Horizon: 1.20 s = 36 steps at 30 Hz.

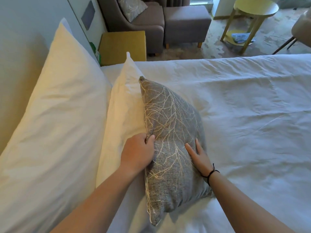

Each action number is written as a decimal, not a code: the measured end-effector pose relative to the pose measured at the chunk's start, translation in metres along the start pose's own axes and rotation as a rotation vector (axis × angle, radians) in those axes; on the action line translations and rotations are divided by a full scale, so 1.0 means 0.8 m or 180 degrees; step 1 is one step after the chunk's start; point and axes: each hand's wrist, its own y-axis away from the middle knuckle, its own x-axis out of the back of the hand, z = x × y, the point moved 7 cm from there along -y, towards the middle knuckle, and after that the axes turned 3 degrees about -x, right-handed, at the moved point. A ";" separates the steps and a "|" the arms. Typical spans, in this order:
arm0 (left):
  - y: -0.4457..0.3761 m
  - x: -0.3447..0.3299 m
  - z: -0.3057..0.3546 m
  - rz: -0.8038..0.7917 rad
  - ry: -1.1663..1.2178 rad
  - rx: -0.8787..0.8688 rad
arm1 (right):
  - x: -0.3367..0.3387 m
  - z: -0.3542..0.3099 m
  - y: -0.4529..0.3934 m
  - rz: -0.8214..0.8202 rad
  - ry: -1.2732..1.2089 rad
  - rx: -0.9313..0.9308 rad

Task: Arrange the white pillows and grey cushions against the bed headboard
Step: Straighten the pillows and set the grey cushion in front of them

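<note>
A grey cushion (170,132) with a pale branch pattern stands on edge on the bed, leaning against a smaller white pillow (125,105). Behind that, a large white pillow (55,105) leans on the headboard (15,52) at the left. My left hand (137,153) grips the cushion's upper edge, thumb on the front and fingers curled behind it. My right hand (197,155) lies flat on the cushion's front face with straight fingers; a black cord circles its wrist.
White bedding (244,115) spreads out to the right. Past the bed stand a yellow nightstand (122,46), a brown armchair (143,22) holding a second grey cushion (132,7), a footstool (185,22) and a round side table (254,9).
</note>
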 end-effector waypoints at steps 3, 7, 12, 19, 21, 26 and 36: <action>-0.009 0.047 0.000 0.0368 0.0216 -0.0082 | -0.047 -0.026 -0.005 -0.0168 -0.0150 0.0000; -0.019 0.117 0.004 0.0611 0.0066 -0.0211 | -0.103 -0.084 -0.009 -0.0460 -0.0265 0.0145; -0.028 0.143 -0.009 0.0790 -0.0098 -0.0225 | -0.120 -0.113 -0.017 -0.0683 -0.0396 0.0126; -0.028 0.065 -0.031 0.0159 -0.0213 0.0148 | -0.101 -0.068 -0.017 -0.0745 -0.0147 -0.0153; -0.025 0.073 -0.026 0.0298 -0.0191 0.0104 | -0.093 -0.074 -0.011 -0.0621 -0.0128 -0.0191; 0.025 0.086 -0.052 0.0222 -0.0348 0.0350 | -0.073 -0.109 0.034 0.0045 -0.0095 0.0226; 0.260 0.083 -0.147 -0.0029 0.0216 0.1171 | -0.121 -0.180 0.200 -0.0095 0.1523 0.1485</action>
